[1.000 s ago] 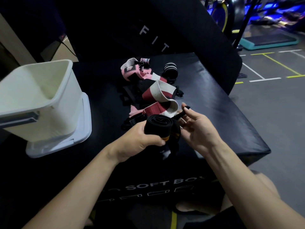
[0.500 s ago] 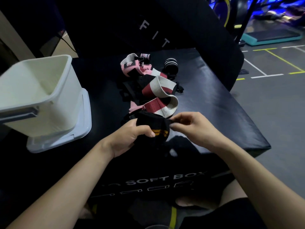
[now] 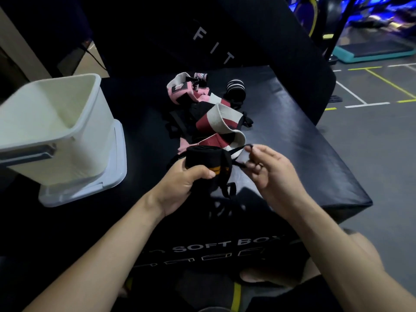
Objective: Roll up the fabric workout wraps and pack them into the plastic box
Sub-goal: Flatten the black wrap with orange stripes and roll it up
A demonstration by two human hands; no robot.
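Observation:
My left hand [image 3: 184,185] grips a rolled black wrap with orange stripes [image 3: 209,162] just above the black padded box top [image 3: 292,140]. My right hand [image 3: 267,172] pinches the wrap's thin black loop strap [image 3: 238,152], pulled out to the right of the roll. Behind them lies a loose pile of wraps: a red, white and black one [image 3: 220,122], a pink one [image 3: 182,88], and a rolled black wrap with white stripes [image 3: 235,87]. The white plastic box [image 3: 67,131] stands open at the left, tilted on its lid [image 3: 105,183].
A black padded backrest with white letters [image 3: 225,41] rises behind the pile. The soft box's right edge drops to grey gym floor with painted lines [image 3: 371,91]. A teal step platform [image 3: 371,52] lies far right.
My right hand has drawn away from the roll to the right, pulling the thin black strap out. My left hand keeps hold of the roll.

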